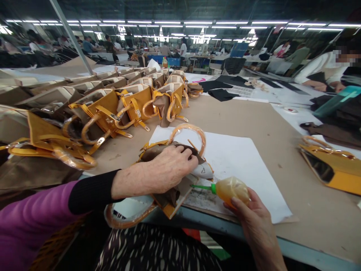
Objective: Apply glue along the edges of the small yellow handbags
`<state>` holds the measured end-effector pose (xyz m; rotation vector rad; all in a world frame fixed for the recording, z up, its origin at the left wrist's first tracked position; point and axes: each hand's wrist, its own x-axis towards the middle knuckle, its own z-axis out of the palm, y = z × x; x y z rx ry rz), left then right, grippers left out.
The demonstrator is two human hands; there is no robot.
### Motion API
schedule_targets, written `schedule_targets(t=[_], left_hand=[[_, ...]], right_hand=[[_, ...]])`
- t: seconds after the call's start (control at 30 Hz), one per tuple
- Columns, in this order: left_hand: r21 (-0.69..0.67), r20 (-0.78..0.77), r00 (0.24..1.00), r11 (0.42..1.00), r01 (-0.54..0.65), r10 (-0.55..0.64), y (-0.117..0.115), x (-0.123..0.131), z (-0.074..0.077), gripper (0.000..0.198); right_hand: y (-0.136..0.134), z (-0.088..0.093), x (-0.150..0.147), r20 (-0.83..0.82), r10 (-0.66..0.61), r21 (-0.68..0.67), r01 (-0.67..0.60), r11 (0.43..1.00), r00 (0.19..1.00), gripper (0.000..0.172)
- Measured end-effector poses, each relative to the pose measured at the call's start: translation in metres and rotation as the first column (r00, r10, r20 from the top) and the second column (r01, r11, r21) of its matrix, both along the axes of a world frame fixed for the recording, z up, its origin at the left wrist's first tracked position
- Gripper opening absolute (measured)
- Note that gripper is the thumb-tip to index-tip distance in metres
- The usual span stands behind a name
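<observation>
Holding the squeeze bottle (232, 189) in your right hand (254, 216): thumb and fingers wrapped round soft, translucent plastic, amber liquid inside. Its slim green nozzle (213, 188) tapers leftward to the bag's pale, straight rim; whether the tip touches, cannot tell.

Your left hand (163, 169) lies across the bag (168, 210), fingers curled over limp brown lining (172, 195); fingertips hidden, so cannot tell if they pinch.

Bag sits tilted at the table's near edge, before your lap, partly on a smooth white sheet (234, 154). Stiff yellow panel, squared corner jutting past the edge. Rounded tan handles in shiny clear film: one (201, 137) arches over the sheet, the other (135, 220) hangs nearer you.

Left and beyond, a crowded row of boxy bags (138, 99), loops and straps poking out; tight on that side. Rightward, matte brown table covering (282, 165) runs flat to another yellow bag (344, 175), well apart from your bottle. Widest room for your right hand lies there.
</observation>
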<state>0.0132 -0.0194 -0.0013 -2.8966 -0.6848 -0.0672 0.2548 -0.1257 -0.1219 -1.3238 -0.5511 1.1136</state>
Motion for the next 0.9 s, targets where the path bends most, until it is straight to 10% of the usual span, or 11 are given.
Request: schedule_targets(t=[0.9], left_hand=[[0.069, 0.009, 1.000, 0.997, 0.017, -0.018, 0.003, 0.001, -0.005, 0.024]], right_hand=[[-0.041, 0.011, -0.029, -0.110, 0.102, -0.034, -0.106, 0.994, 0.989, 0.050]])
